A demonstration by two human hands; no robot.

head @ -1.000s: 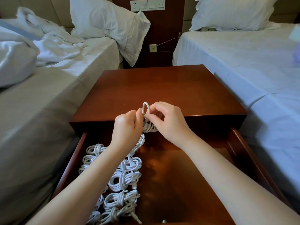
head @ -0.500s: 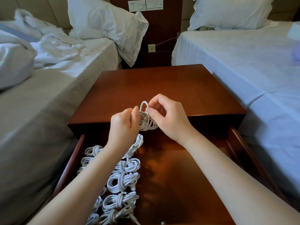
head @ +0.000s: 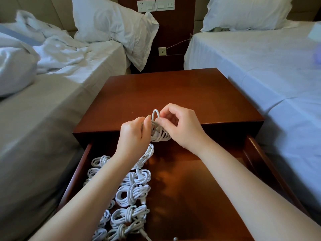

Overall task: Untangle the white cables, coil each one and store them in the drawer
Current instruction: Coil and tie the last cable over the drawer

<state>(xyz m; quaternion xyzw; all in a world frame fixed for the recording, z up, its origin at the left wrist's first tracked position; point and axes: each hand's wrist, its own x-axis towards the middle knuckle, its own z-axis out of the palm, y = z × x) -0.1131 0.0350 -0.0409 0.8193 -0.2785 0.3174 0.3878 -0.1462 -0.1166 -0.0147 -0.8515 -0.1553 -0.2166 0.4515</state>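
Grip of left hand (head: 134,136) and right hand (head: 184,129) still tight on cable coil (head: 160,135) above drawer (head: 191,197).

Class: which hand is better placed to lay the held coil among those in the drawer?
Probably left: the left hand grips the coil above the stored coils in the drawer; the right hand only pinches its loop.

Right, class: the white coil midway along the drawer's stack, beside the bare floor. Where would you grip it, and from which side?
Pinch the coil across its wrapped waist, where the turns are cinched, probably coming from above and the right: the drawer is open on top, bare floor lies right, and other coils crowd the other sides.
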